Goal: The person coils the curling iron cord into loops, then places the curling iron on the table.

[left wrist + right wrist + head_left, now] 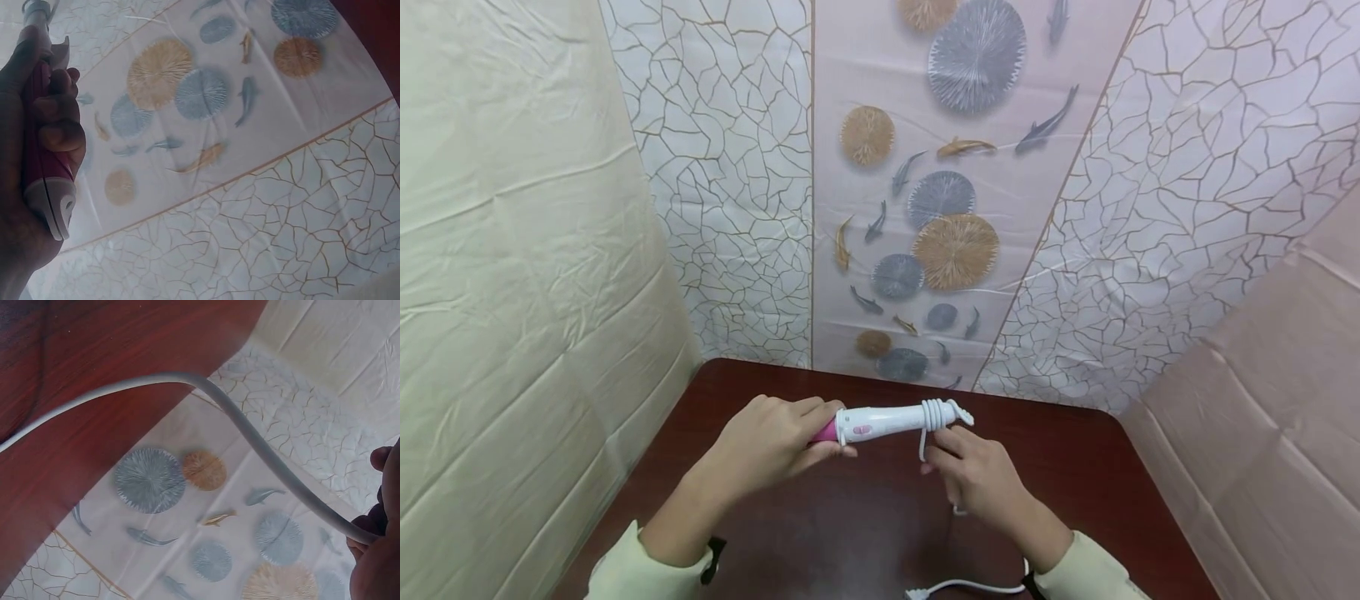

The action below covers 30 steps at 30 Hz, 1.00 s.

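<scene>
A white and pink hair straightener (883,423) is held above the table, roughly level in the head view. My left hand (778,437) grips its pink section, fingers wrapped round it in the left wrist view, where the pink body (47,153) ends in a pale tip. Several turns of white power cord (934,414) circle the white handle's right end. Just below those coils, my right hand (981,475) pinches the cord with curled fingers. From that hand the loose cord (262,450) runs in a curve across the right wrist view.
The dark red-brown table (850,533) lies under both hands. A white plug (917,594) on the cord's free end rests near the front edge. Patterned cloth (917,125) hangs behind the table, with plain cream cloth (512,292) at the left and more cloth at the right.
</scene>
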Available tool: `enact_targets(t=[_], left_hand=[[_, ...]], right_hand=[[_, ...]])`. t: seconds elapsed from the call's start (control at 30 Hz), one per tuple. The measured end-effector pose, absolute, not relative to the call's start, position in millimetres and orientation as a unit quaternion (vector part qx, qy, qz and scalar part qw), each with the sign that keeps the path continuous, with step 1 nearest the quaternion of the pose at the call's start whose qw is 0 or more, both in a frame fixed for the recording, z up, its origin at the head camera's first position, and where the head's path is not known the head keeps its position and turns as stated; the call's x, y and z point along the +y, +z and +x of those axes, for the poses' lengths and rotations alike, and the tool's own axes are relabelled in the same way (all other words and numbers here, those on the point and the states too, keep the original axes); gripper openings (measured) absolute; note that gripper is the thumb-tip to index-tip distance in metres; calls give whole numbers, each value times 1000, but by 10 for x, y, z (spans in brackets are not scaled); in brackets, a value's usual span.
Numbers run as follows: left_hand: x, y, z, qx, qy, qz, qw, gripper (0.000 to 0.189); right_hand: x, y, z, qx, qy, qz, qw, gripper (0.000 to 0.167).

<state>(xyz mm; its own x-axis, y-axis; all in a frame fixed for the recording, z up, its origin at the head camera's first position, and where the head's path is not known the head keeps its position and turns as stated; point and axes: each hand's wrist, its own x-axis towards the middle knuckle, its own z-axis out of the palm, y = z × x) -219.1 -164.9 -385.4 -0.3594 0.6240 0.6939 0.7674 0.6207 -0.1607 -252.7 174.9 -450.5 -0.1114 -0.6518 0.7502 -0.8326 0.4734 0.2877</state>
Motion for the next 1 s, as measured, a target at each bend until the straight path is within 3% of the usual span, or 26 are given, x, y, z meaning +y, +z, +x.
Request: enact_targets(t=[0.4, 0.7, 1.0], left_hand=[[-1666, -3946, -2315, -849, -107, -394, 335, 46], [-1621, -4038, -2318, -854, -119, -405, 305, 40], [-1560, -4093, -2255, -844, -111, -432, 298, 45]], right_hand=[[1593, -4024, -2241, -627, 72, 584, 510, 35], [1576, -3539, -2262, -571, 42, 600, 559, 34], [1615, -3377, -2345, -592, 14, 591, 548, 31]])
